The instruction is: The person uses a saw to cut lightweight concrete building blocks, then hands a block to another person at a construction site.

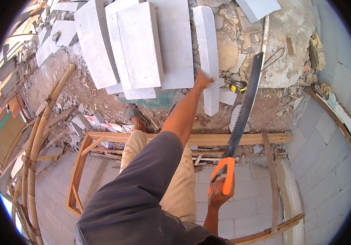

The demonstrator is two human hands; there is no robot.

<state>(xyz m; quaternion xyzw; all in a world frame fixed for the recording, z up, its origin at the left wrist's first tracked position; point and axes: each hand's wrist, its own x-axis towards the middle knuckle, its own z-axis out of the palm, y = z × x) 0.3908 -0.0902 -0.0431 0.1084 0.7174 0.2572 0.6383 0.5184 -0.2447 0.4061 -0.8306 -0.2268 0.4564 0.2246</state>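
Note:
My left hand (202, 81) reaches forward and grips the near part of a long, narrow light-grey concrete block strip (207, 45). The strip lies lengthwise away from me, beside larger blocks. In my right hand (223, 194), lower and to the right, is the orange handle of a hand saw (244, 108). Its long dark toothed blade points up and away, to the right of the strip and apart from it. A yellow and black tape measure (238, 87) lies between the strip and the blade.
Large light-grey blocks (134, 45) are stacked left of the strip. A wooden frame (220, 139) crosses in front of my legs. Bamboo poles (36, 147) stand at left, a block wall (326, 139) at right. Rubble and a bent wire (274, 59) lie on the ground.

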